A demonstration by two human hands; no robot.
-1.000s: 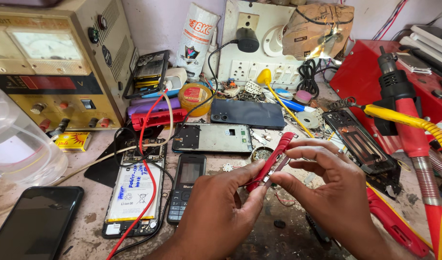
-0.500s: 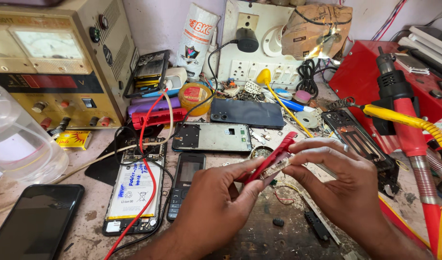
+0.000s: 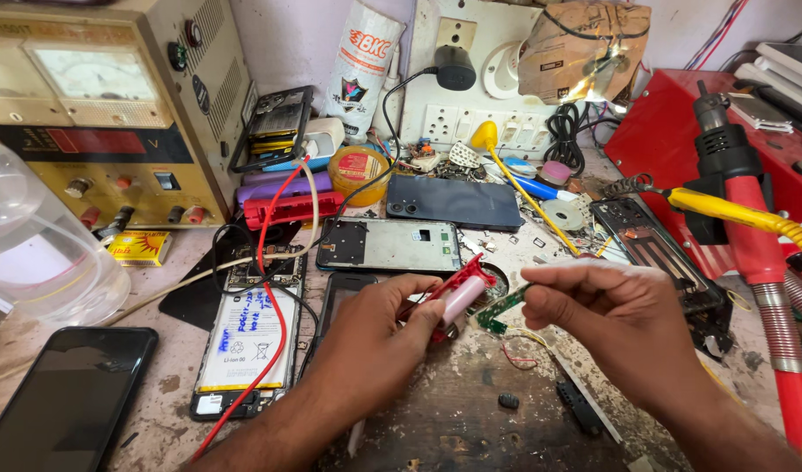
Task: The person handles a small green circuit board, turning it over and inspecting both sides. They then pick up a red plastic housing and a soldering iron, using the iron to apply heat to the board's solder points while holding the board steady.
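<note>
the left hand [image 3: 379,328] grips a red casing [image 3: 445,295] with a pale cylindrical cell inside. the right hand [image 3: 615,319] pinches a small green circuit board [image 3: 499,309] just beside it, above the cluttered bench [image 3: 471,419].

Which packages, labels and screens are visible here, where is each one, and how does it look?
White pouch: back centre, against the wall, red and dark print.
Small yellow box: under the power supply, flat, red print.
Analogue meter: power supply front, pale dial.
Dark phone: front left, black screen.
Battery label: opened phone, white, handwritten.
</note>
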